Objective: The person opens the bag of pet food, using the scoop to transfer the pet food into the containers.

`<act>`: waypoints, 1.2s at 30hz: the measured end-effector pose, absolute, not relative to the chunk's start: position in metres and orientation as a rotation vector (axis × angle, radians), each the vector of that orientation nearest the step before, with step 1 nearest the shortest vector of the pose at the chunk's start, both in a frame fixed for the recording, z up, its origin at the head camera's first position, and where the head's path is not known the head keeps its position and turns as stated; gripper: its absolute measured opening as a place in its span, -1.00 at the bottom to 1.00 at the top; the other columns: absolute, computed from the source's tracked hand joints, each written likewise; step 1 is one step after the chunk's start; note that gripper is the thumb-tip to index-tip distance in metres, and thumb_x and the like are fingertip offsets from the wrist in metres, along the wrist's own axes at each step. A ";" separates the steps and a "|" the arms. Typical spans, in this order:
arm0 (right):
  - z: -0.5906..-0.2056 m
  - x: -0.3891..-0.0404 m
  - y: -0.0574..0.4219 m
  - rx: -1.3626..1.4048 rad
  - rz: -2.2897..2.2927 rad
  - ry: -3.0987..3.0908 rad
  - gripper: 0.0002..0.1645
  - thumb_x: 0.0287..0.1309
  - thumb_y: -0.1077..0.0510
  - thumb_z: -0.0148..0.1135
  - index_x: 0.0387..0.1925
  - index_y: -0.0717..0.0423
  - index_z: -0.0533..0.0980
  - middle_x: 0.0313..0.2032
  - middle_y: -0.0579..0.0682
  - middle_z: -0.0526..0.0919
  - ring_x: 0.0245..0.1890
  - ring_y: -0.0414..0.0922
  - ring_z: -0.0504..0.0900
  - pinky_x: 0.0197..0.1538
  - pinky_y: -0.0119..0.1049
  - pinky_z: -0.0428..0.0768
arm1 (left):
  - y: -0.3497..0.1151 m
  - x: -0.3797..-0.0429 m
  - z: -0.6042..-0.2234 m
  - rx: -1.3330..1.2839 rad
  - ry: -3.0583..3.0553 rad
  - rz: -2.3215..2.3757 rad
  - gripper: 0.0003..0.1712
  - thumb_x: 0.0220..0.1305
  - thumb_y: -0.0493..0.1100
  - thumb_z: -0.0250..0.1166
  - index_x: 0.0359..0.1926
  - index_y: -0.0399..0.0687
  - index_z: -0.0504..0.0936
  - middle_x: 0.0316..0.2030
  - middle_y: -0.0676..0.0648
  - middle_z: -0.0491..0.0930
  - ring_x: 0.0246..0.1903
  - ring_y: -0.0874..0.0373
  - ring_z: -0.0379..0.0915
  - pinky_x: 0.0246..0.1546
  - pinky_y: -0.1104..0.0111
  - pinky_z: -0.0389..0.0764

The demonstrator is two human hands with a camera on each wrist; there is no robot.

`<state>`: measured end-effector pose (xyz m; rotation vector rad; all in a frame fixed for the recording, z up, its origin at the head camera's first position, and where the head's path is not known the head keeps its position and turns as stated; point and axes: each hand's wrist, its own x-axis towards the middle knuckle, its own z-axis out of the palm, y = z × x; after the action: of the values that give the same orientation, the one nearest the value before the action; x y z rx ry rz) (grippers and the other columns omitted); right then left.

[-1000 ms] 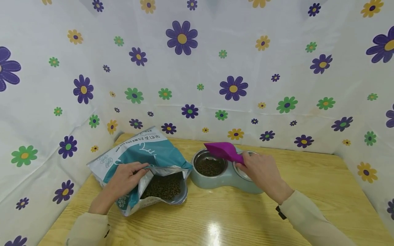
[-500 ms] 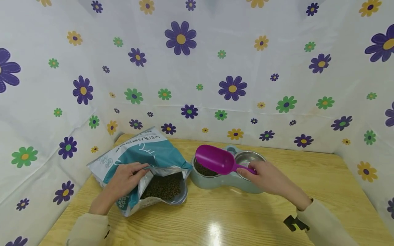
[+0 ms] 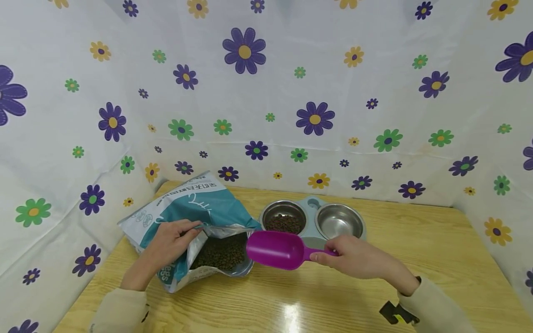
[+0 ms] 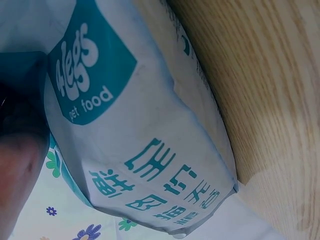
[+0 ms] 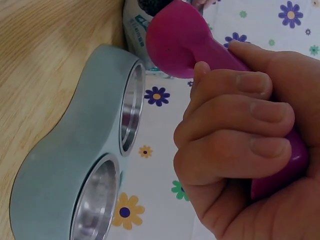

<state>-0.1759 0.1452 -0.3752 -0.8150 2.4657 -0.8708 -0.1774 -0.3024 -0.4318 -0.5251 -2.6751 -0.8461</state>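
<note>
A white and teal pet food bag (image 3: 225,206) lies on its side with its mouth facing me, and brown kibble (image 3: 220,254) shows inside. My left hand (image 3: 168,245) pinches the upper edge of that mouth, lifting it. In my right hand (image 3: 354,256) I grip the handle of a magenta scoop (image 3: 275,249), fingers curled round it, as the right wrist view also shows. Its hollow looks empty, and its front end overlaps the right side of the bag's mouth. Printed lettering on the bag's side (image 4: 155,170) fills the left wrist view.
Behind the scoop stands a blue-grey double bowl feeder (image 3: 310,219). Its left steel bowl holds some kibble (image 3: 285,224); the right steel bowl (image 3: 339,222) is bare. A wooden table (image 3: 416,240) carries everything, backed by a flower-print sheet (image 3: 283,88).
My right hand has turned the scoop hollow side up and brought it from above the left bowl down and left toward the bag's mouth. My left hand has stayed put.
</note>
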 end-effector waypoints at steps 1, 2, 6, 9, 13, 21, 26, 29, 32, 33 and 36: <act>-0.375 -0.175 0.143 -0.817 -0.866 2.465 -0.44 0.44 -0.30 0.11 -0.60 -0.07 0.44 -0.69 -0.27 0.26 -0.68 -0.32 0.16 -0.57 -0.44 0.18 | -0.302 -0.178 -0.432 -0.533 -2.669 -0.845 -0.73 0.44 -0.27 0.26 0.06 -0.20 0.77 -0.21 -0.07 0.79 -0.47 0.47 0.43 -0.47 0.46 0.47; -0.376 -0.175 0.142 -0.825 -0.859 2.465 -0.44 0.44 -0.30 0.11 -0.60 -0.08 0.45 -0.69 -0.27 0.26 -0.68 -0.32 0.16 -0.57 -0.44 0.18 | -0.302 -0.178 -0.433 -0.537 -2.664 -0.845 -0.73 0.44 -0.27 0.26 0.06 -0.21 0.77 -0.21 -0.07 0.79 -0.48 0.47 0.42 -0.48 0.46 0.46; -0.379 -0.173 0.131 -0.828 -0.819 2.472 -0.43 0.43 -0.33 0.10 -0.62 -0.12 0.45 -0.70 -0.28 0.25 -0.68 -0.32 0.17 -0.56 -0.44 0.16 | -0.303 -0.178 -0.433 -0.553 -2.647 -0.856 -0.73 0.43 -0.28 0.26 0.05 -0.22 0.77 -0.23 -0.09 0.79 -0.51 0.48 0.38 -0.52 0.46 0.42; -0.379 -0.171 0.121 -0.811 -0.778 2.490 -0.40 0.41 -0.36 0.09 -0.66 -0.14 0.42 -0.71 -0.28 0.24 -0.67 -0.30 0.18 -0.54 -0.41 0.15 | -0.303 -0.179 -0.433 -0.551 -2.648 -0.859 -0.73 0.43 -0.28 0.26 0.05 -0.22 0.77 -0.23 -0.08 0.79 -0.52 0.47 0.38 -0.53 0.46 0.42; -0.376 -0.167 0.108 -0.791 -0.749 2.510 -0.37 0.41 -0.37 0.09 -0.70 -0.15 0.36 -0.72 -0.27 0.25 -0.67 -0.29 0.19 -0.54 -0.39 0.16 | -0.303 -0.179 -0.433 -0.521 -2.677 -0.860 -0.73 0.45 -0.25 0.25 0.06 -0.17 0.77 -0.22 -0.04 0.78 -0.48 0.46 0.41 -0.47 0.45 0.46; -0.365 -0.158 0.078 -0.769 -0.682 2.548 -0.33 0.43 -0.29 0.12 -0.77 -0.11 0.30 -0.74 -0.22 0.26 -0.68 -0.25 0.25 -0.53 -0.35 0.22 | -0.304 -0.179 -0.434 -0.492 -2.702 -0.863 -0.73 0.46 -0.23 0.25 0.07 -0.14 0.78 -0.25 -0.01 0.77 -0.48 0.43 0.40 -0.46 0.44 0.45; -0.358 -0.149 0.060 -0.709 -0.602 2.561 -0.33 0.46 -0.21 0.11 -0.78 -0.07 0.31 -0.74 -0.17 0.28 -0.67 -0.21 0.29 -0.50 -0.31 0.29 | -0.304 -0.178 -0.434 -0.489 -2.706 -0.884 -0.72 0.47 -0.23 0.24 0.08 -0.16 0.77 -0.24 -0.02 0.77 -0.49 0.42 0.39 -0.48 0.44 0.44; -0.353 -0.147 0.052 -0.678 -0.571 2.561 -0.34 0.47 -0.17 0.11 -0.77 -0.05 0.32 -0.73 -0.16 0.28 -0.67 -0.19 0.29 -0.48 -0.30 0.31 | -0.304 -0.178 -0.434 -0.490 -2.707 -0.888 -0.72 0.47 -0.23 0.23 0.09 -0.16 0.76 -0.25 -0.02 0.77 -0.52 0.42 0.36 -0.50 0.44 0.41; -0.348 -0.147 0.045 -0.670 -0.562 2.547 -0.34 0.49 -0.13 0.10 -0.77 -0.04 0.30 -0.73 -0.15 0.25 -0.67 -0.19 0.27 -0.47 -0.30 0.31 | -0.304 -0.178 -0.434 -0.493 -2.702 -0.884 -0.72 0.47 -0.24 0.23 0.08 -0.15 0.77 -0.28 0.00 0.76 -0.55 0.42 0.33 -0.52 0.44 0.38; -0.346 -0.148 0.044 -0.672 -0.559 2.540 -0.34 0.50 -0.12 0.09 -0.77 -0.03 0.28 -0.73 -0.16 0.24 -0.67 -0.20 0.26 -0.47 -0.31 0.30 | -0.304 -0.178 -0.434 -0.497 -2.700 -0.881 -0.72 0.47 -0.24 0.24 0.07 -0.15 0.77 -0.29 0.00 0.75 -0.55 0.42 0.33 -0.53 0.44 0.38; -0.343 -0.151 0.040 -0.658 -0.545 2.510 -0.33 0.52 -0.12 0.05 -0.76 -0.04 0.24 -0.74 -0.16 0.22 -0.70 -0.20 0.28 -0.50 -0.32 0.31 | -0.304 -0.179 -0.434 -0.501 -2.696 -0.874 -0.73 0.47 -0.24 0.24 0.07 -0.15 0.77 -0.28 0.00 0.76 -0.54 0.42 0.34 -0.52 0.44 0.39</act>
<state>-0.1505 0.0400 -0.3435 -0.6582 2.5099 -0.5447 -0.1787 -0.3036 -0.4338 -0.5005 -2.6959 -0.8741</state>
